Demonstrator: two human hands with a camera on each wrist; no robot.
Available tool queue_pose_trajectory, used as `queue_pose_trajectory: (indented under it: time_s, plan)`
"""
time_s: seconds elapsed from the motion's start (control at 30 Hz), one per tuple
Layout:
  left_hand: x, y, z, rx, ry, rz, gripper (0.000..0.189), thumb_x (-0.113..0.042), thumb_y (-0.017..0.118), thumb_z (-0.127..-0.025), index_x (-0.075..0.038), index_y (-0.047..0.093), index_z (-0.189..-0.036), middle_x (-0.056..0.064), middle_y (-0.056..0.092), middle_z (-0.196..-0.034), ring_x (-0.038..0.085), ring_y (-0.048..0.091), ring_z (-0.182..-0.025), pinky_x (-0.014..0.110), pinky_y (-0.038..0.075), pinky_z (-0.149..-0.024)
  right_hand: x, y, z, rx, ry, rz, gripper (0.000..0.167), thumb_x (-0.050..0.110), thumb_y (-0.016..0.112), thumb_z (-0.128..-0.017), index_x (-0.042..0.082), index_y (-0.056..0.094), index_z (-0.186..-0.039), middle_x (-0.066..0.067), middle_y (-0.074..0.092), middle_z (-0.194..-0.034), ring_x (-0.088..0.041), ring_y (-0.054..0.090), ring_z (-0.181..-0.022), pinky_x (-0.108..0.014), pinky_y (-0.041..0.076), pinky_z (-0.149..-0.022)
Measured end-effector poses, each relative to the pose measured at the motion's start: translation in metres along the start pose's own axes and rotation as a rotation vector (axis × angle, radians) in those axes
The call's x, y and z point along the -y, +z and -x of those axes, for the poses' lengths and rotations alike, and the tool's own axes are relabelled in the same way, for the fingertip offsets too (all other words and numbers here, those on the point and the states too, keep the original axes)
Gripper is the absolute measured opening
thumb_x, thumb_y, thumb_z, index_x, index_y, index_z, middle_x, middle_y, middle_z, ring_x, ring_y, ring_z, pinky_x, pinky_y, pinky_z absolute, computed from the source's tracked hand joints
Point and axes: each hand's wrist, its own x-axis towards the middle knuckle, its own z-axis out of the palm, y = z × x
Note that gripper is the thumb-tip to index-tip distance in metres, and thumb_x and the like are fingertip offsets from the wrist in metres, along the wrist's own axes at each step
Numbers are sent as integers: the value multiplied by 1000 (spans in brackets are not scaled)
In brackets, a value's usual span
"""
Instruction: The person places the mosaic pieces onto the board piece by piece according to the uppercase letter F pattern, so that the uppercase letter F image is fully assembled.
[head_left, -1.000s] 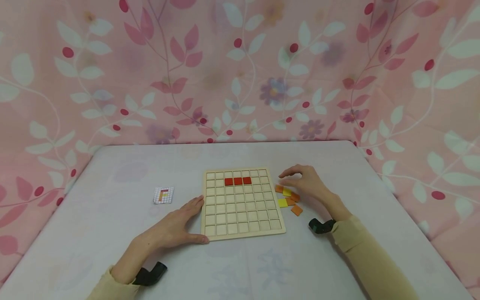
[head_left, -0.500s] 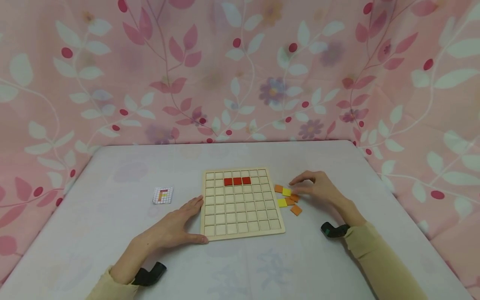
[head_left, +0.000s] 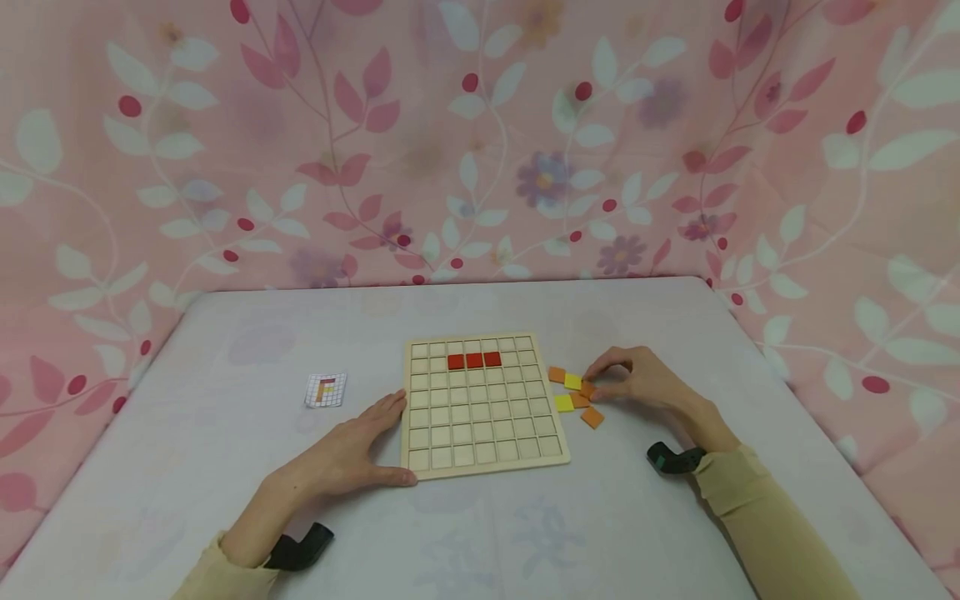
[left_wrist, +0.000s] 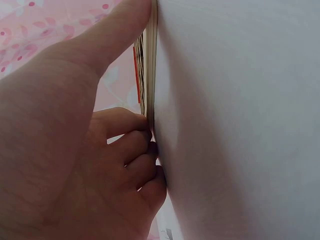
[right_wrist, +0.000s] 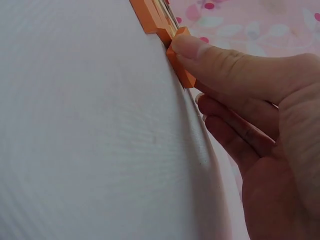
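Note:
A square wooden grid board (head_left: 486, 417) lies on the table, with three red tiles (head_left: 474, 360) in a row near its far side. My left hand (head_left: 341, 454) rests along the board's left edge, thumb at the near corner and fingers higher up. In the left wrist view, thumb and fingertips touch the board's rim (left_wrist: 151, 65). Right of the board, my right hand (head_left: 648, 383) pinches an orange tile (right_wrist: 181, 65) between thumb and index finger. Around it lie two yellow tiles (head_left: 564, 403) and several other orange tiles (head_left: 592, 417), some overlapping.
A small paper card (head_left: 326, 390) with a printed grid and a coloured pattern lies left of the board. White cloth covers the table (head_left: 487, 533). Behind it hangs a pink floral curtain (head_left: 420, 150).
My right hand has moved right and toward me, from above the far tiles to the orange tile it now pinches. My left hand and the board stay put.

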Motion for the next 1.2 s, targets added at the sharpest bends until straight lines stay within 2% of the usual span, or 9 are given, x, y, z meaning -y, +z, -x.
queue_pose_trajectory:
  time_s: [0.23,0.4,0.7,0.93,1.1,1.2]
  plan:
    - [0,0,1,-5,5,4,116,-69,76,-73,-5,27,-158,7,20,-167,32,19,-153,55,26,-120,-1,-1,0,-48,13,8,24,26,86,-79,23,77,-100,6,74,-103,-14,63,-105,-50,38,-109]
    - [-1,0,1,-5,6,10,116,-67,76,-73,-5,27,-158,7,19,-167,33,18,-153,55,25,-120,-5,-3,0,-93,-15,33,23,21,83,-83,17,77,-105,1,74,-106,-19,61,-107,-57,36,-109]
    - [0,0,1,-3,3,14,116,-68,76,-73,-6,28,-158,6,19,-167,33,18,-153,56,25,-120,-8,-3,1,-135,-37,121,23,21,82,-84,18,78,-107,3,73,-107,-19,61,-107,-49,43,-103]
    - [0,-1,1,-1,-1,19,116,-68,76,-73,-5,27,-158,6,19,-167,33,18,-153,57,25,-120,-7,-2,0,-161,-49,122,22,22,84,-82,17,78,-103,2,74,-103,-18,63,-102,-43,46,-97]
    - [0,-1,0,-2,0,13,117,-69,76,-73,-6,27,-158,6,19,-167,34,18,-153,57,25,-120,-8,-2,1,-172,-64,117,23,17,84,-82,12,78,-104,-3,74,-103,-23,64,-102,-48,46,-97]
    - [0,-1,1,-2,-1,13,117,-69,76,-73,-6,27,-158,6,19,-167,33,18,-153,57,25,-119,7,-2,4,-167,-65,108,24,10,83,-82,5,77,-105,-11,74,-104,-30,64,-103,-54,46,-97]
